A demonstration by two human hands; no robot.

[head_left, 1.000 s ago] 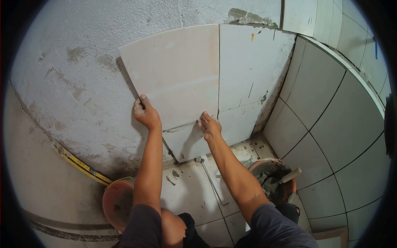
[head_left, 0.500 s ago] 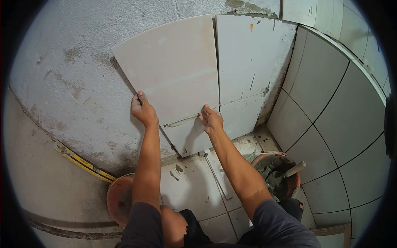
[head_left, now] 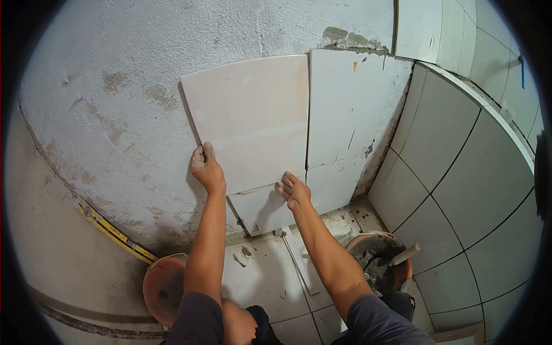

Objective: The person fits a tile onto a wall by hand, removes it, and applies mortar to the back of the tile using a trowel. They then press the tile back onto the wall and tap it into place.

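A large cream wall tile (head_left: pixel 253 123) leans close against the wall, its right edge running along a fixed white tile (head_left: pixel 353 103). My left hand (head_left: pixel 207 171) is closed on the cream tile's left edge, thumb on the face and fingers curled behind. At the bottom edge, toward the right corner, my right hand (head_left: pixel 296 191) has its thumb over the face and its bent fingers just below. Under that edge sits a lower white tile (head_left: pixel 264 208), with a narrow dark line between the two.
A bucket of grey mortar (head_left: pixel 376 261) with a handled tool (head_left: pixel 406 255) in it stands at the right. At the left are another bucket (head_left: pixel 164 290) and a yellow spirit level (head_left: pixel 112 230). Tiled wall (head_left: pixel 448 172) closes off the right side.
The cream tile has tipped back flatter to the wall, and its gaps to the right and lower tiles have narrowed. Both hands stay at its edges; the camera view has shifted upward.
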